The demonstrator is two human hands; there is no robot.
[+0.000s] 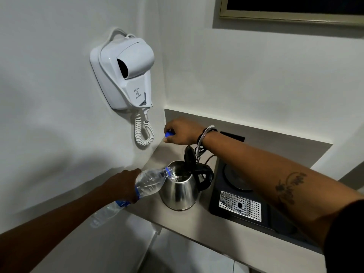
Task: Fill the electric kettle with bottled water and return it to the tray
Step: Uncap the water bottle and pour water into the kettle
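Left hand [123,184] is wrapped around the middle of the water bottle [146,184], tipped neck-down with its mouth over the open kettle [181,191]. Water is visibly going in. Right hand [182,133] is closed on the blue cap [169,134], held up near the wall corner, clear of the pour.

Kettle sits on the surface [197,223], just left of the black tray [220,205], lid [190,153] flipped up. It is not on the round base on the tray yet.

Handling notes:
- Bottle is thin clear plastic and soft, already crumpled at the grip. Squeeze harder and it'll surge, so a mid-body hold with a light grip looks right.
- It gets lighter and floppier as it empties.
- Kettle is polished steel, rigid, probably slick if wet. It'll be noticeably heavier once filled.
- Take it by the black handle [204,175] on its right side, not the body.
- Keep it level when lifting: with the lid open, water can slosh out.
- Cord [206,159] trails behind; watch for a snag.
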